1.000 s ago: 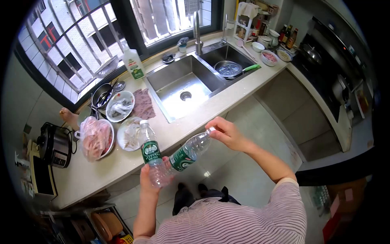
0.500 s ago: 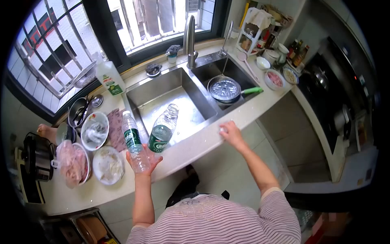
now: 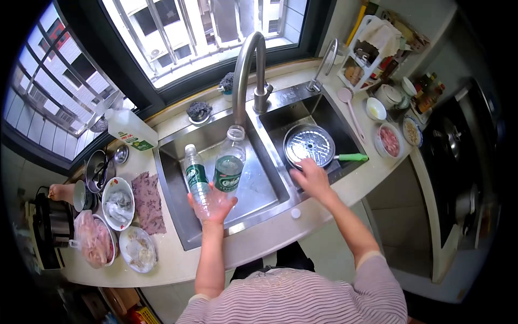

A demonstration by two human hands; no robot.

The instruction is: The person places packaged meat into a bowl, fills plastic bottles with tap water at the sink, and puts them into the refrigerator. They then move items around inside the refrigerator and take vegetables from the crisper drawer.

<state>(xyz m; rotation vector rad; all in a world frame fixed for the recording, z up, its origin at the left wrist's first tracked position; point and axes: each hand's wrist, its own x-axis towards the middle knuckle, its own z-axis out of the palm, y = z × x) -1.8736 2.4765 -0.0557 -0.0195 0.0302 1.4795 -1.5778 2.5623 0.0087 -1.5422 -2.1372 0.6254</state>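
Note:
My left hand (image 3: 215, 207) grips two clear plastic bottles with green labels over the left sink basin. The slimmer bottle (image 3: 196, 175) has a white cap on. Beside it, the wider bottle (image 3: 229, 171) is uncapped, its mouth pointing toward the faucet. My right hand (image 3: 313, 177) is over the near edge of the right basin, fingers loosely apart and holding nothing. Just beyond its fingertips is a round perforated metal plate (image 3: 309, 144) in a pan with a green handle (image 3: 352, 157); whether they touch, I cannot tell. A white bottle cap (image 3: 295, 213) lies on the counter's front edge.
A tall faucet (image 3: 252, 70) arches over the steel sink (image 3: 259, 208). To the left are a white jug (image 3: 132, 129), a cloth (image 3: 149, 202), bowls and a bagged bowl of meat (image 3: 94, 240). On the right stand a bowl of cut meat (image 3: 388, 141) and a stove (image 3: 448, 167).
My left hand has carried both bottles from the counter edge over the basin. The right hand has left the cap on the counter and moved up toward the right basin. The view has shifted.

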